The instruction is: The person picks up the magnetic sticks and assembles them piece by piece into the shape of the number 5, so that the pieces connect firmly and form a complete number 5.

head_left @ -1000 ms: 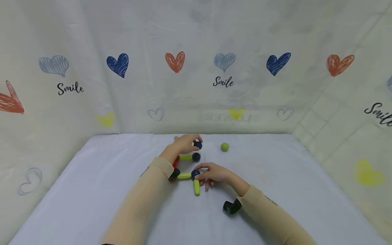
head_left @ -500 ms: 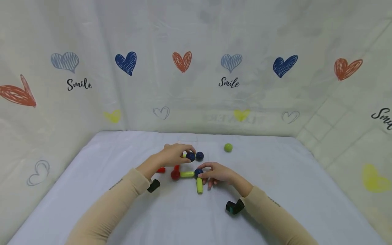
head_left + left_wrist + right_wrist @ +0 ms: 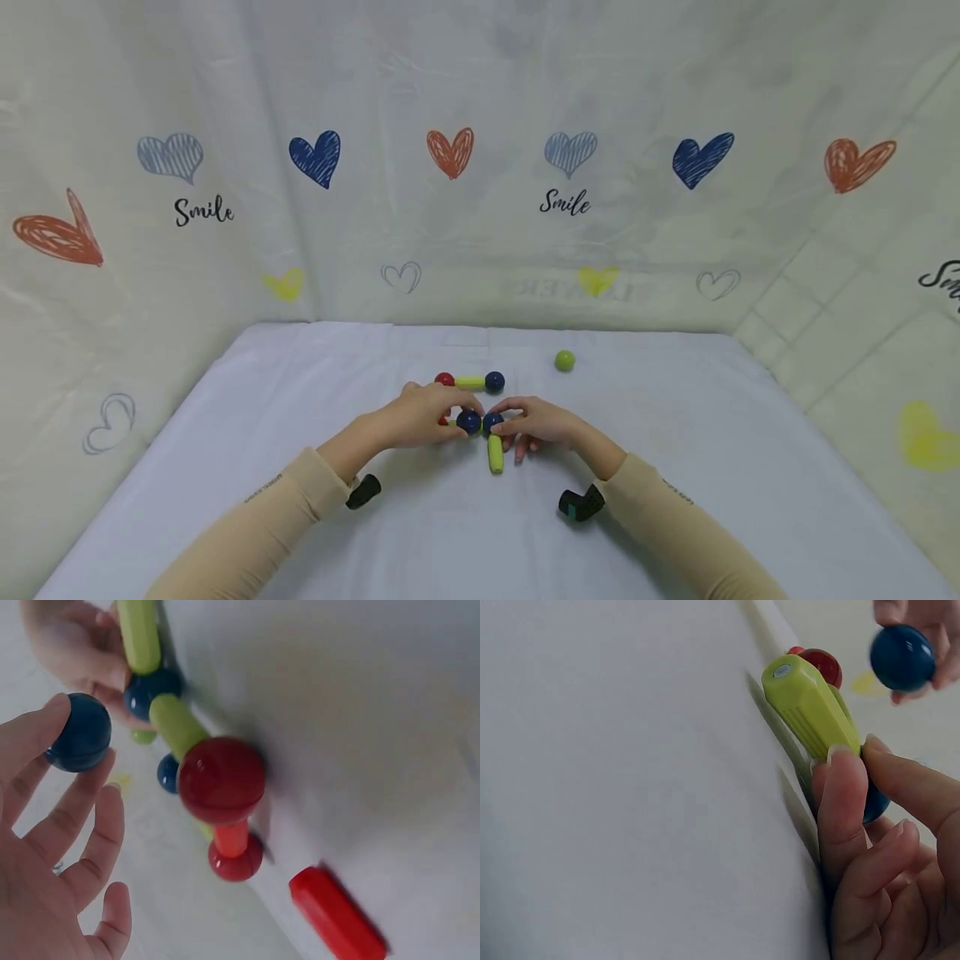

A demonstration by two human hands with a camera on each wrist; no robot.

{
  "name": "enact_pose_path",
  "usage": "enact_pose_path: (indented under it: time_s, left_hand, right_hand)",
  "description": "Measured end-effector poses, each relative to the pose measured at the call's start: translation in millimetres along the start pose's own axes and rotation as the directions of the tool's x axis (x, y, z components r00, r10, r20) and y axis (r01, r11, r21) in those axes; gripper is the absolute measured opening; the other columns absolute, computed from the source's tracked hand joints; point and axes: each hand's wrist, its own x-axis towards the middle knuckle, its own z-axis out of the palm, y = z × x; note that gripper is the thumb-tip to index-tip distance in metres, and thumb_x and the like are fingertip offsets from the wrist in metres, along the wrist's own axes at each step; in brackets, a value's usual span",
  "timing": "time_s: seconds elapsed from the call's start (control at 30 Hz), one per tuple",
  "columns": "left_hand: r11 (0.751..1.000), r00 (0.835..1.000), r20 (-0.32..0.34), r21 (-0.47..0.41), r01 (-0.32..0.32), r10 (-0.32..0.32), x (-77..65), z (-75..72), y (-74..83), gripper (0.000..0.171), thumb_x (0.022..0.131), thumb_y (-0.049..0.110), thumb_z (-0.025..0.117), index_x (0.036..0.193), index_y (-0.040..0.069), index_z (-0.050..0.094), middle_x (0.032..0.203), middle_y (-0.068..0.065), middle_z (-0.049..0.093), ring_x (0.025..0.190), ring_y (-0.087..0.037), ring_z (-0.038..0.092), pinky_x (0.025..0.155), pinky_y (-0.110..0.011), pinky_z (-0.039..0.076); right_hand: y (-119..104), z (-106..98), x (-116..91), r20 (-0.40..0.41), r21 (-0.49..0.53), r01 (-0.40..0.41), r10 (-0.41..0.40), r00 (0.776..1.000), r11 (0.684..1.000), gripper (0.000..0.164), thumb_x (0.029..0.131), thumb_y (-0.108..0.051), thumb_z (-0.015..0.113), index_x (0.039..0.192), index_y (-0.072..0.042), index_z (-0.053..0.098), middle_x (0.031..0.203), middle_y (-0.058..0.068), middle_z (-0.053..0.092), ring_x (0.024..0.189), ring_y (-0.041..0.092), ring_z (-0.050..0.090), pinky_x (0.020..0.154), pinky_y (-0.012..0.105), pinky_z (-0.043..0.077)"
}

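My left hand [image 3: 423,414] pinches a loose dark blue ball [image 3: 82,733] between thumb and fingertips, above the tabletop. Close to it, my right hand [image 3: 543,422] pinches another blue ball [image 3: 492,423], which joins two yellow-green rods. One rod [image 3: 496,455] points toward me; the other rod [image 3: 176,726] runs to a red ball [image 3: 223,780]. From there a short red rod [image 3: 231,838] leads to a second red ball [image 3: 236,862]. Farther back, a yellow-green rod [image 3: 470,382] links that red ball with a blue ball [image 3: 495,382]. In the head view, my left hand hides part of this frame.
A green ball [image 3: 565,360] lies at the back right of the white-covered table [image 3: 660,433]. One loose red rod [image 3: 337,915] shows in the left wrist view. Behind the table hangs a pale cloth [image 3: 495,242] printed with hearts. Black wrist cameras [image 3: 581,504] sit under both sleeves.
My left hand has come from the back of the table toward me with its blue ball, stopping beside the right hand's ball. The right hand keeps its pinch. The head view has shifted slightly.
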Motion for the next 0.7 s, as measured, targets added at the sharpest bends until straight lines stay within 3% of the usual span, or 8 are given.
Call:
enact_pose_path:
  time_s: [0.07,0.13,0.27,0.37,0.7]
  left_hand:
    - [1.000,1.000,0.017,0.009,-0.013,0.013,-4.1,5.8,1.6,0.034,0.093,0.023,0.078,0.127,0.025,0.070,0.108,0.013,0.069,0.089,-0.013,0.059,0.080,-0.045,0.037]
    - [1.000,0.999,0.046,0.011,-0.018,0.017,-6.5,10.1,3.8,0.034,0.093,0.024,0.079,0.126,0.026,0.071,0.107,0.013,0.069,0.095,-0.014,0.060,0.079,-0.043,0.036]
    - [0.999,0.996,0.080,0.025,-0.033,0.031,-9.2,17.3,5.6,0.035,0.091,0.026,0.081,0.125,0.027,0.072,0.120,0.014,0.070,0.111,-0.013,0.060,0.081,-0.041,0.036]
    - [1.000,0.995,0.096,0.021,-0.021,0.019,-11.0,20.5,4.3,0.036,0.090,0.027,0.082,0.124,0.028,0.072,0.121,0.014,0.070,0.112,-0.015,0.060,0.081,-0.040,0.036]
    - [0.999,0.997,0.068,0.016,0.040,-0.041,-13.8,24.8,-7.9,0.038,0.089,0.028,0.083,0.125,0.027,0.071,0.123,0.012,0.069,0.112,-0.017,0.059,0.083,-0.041,0.038]
  right_hand:
    - [0.4,-0.2,0.7,0.007,0.006,-0.005,0.005,1.000,1.000,0.044,0.102,-0.023,0.065,0.140,-0.004,0.054,0.080,0.005,0.070,0.055,0.011,0.063,0.053,0.021,0.040]
    - [0.5,-0.5,1.3,0.014,0.010,-0.006,0.006,1.000,1.000,0.043,0.103,-0.023,0.064,0.141,-0.004,0.054,0.080,0.005,0.070,0.055,0.011,0.063,0.053,0.021,0.040]
    - [0.5,-1.4,1.8,0.025,0.017,-0.002,0.001,1.000,1.000,0.043,0.104,-0.023,0.062,0.141,-0.003,0.052,0.080,0.005,0.070,0.055,0.011,0.063,0.053,0.021,0.040]
    - [-0.3,-1.8,2.3,0.024,0.014,0.008,-0.008,1.000,1.000,0.043,0.104,-0.024,0.062,0.141,-0.003,0.052,0.081,0.005,0.070,0.055,0.012,0.063,0.053,0.021,0.040]
    - [-2.5,-1.4,14.1,-0.050,-0.020,0.021,-0.022,0.999,1.000,0.043,0.103,-0.023,0.064,0.140,-0.003,0.054,0.081,0.005,0.072,0.055,0.011,0.062,0.053,0.021,0.043]
